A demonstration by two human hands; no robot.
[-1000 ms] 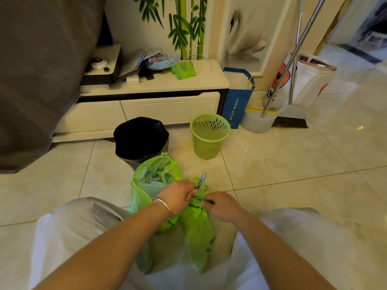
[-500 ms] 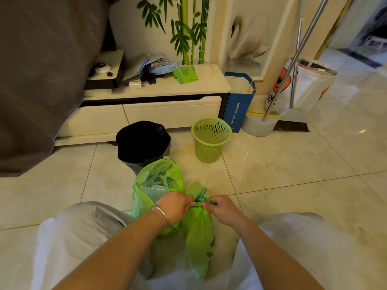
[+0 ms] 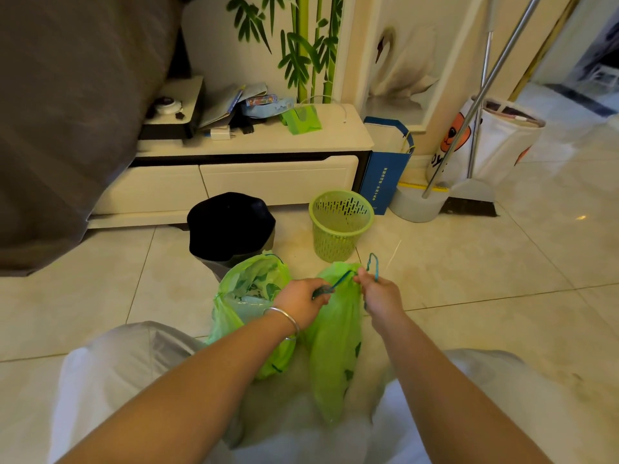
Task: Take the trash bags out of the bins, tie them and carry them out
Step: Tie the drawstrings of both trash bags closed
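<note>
Two green trash bags stand on the tiled floor between my knees. The right bag (image 3: 333,343) is drawn shut at its neck by a blue drawstring (image 3: 341,280). My left hand (image 3: 303,301) grips one end of that string, and my right hand (image 3: 380,293) grips the other end, whose loop sticks up beside it. The string is stretched between the two hands. The left bag (image 3: 249,296) gapes open, showing rubbish inside. Behind the bags are a grey bin lined with a black bag (image 3: 229,226) and a bare green basket bin (image 3: 340,224).
A white TV cabinet (image 3: 254,175) with clutter runs along the back wall. A blue paper bag (image 3: 385,175), a white bucket (image 3: 415,204), a broom with dustpan (image 3: 472,195) and a white laundry bag (image 3: 495,145) stand at the right. A grey cloth (image 3: 67,112) hangs at left.
My hands have moved apart, pulling the blue drawstring taut. The right bag's neck has closed tighter and the string's loop now stands above my right hand.
</note>
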